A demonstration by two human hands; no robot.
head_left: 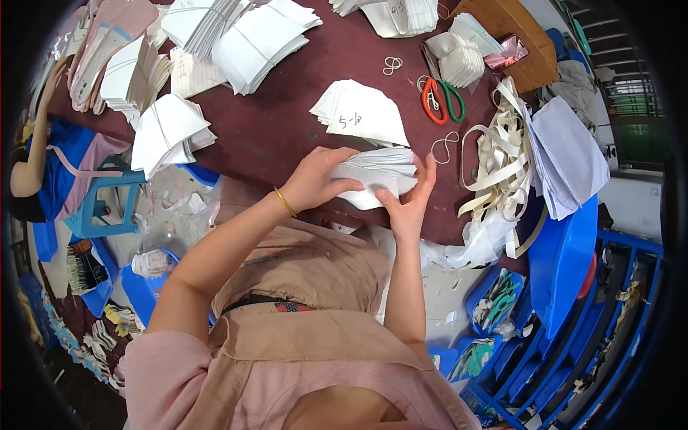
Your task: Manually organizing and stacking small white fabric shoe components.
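Note:
Both my hands hold a stack of thin white cut pieces (374, 175) above the near edge of the table. My left hand (322, 175) grips its left side, the thumb lying across the near face. On the right side my right hand (414, 197) is wrapped round the stack, its thumb in front and fingers up behind. The pieces fan slightly along the top; whether they are cloth or paper I cannot tell. Just beyond lies a loose pile of white curved pieces (362, 113) with handwriting on top. Scissors with red and green handles (433, 100) lie to the right.
Tied bundles of white pieces (261, 44) crowd the dark red table (265, 132) at far left. String loops (392, 66) lie near the scissors. Cream strips (502, 154) drape over the right edge, by a phone (510, 54). Another person's arm (36, 154) shows at left. Blue bins (494, 301) stand below.

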